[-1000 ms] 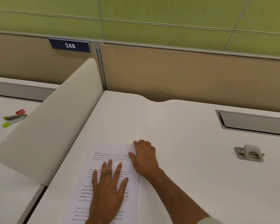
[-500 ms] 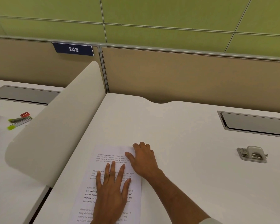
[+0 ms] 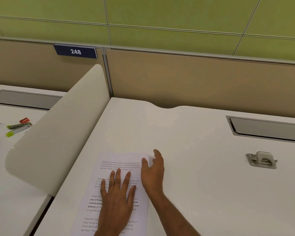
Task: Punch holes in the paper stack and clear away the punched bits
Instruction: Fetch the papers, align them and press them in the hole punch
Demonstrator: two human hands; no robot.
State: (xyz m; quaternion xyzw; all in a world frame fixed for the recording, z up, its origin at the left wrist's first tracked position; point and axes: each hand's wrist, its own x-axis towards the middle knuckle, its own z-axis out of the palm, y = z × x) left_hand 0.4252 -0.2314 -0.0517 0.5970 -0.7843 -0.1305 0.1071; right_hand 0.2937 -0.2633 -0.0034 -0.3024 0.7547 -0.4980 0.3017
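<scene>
A stack of printed white paper (image 3: 124, 160) lies on the white desk (image 3: 194, 184) in front of me. My left hand (image 3: 117, 200) presses flat on the middle of the top sheet, fingers spread. My right hand (image 3: 153, 172) stands at the stack's upper right edge, fingers straight, thumb on the sheet and fingers past the edge. Whether it lifts the corner cannot be told. A grey metal hole punch (image 3: 261, 160) sits far off to the right on the desk, untouched.
A curved cream divider (image 3: 58, 133) rises along the desk's left side. Beyond it, on the neighbouring desk, lie green staplers and a red item (image 3: 19, 126). A grey cable flap (image 3: 269, 129) is set in the desk at back right. Tan partition panels close the back.
My right hand has opened from a curled rest on the paper's top right corner and shifted to the stack's right edge. The left hand stays pressed flat. The camera tilted slightly.
</scene>
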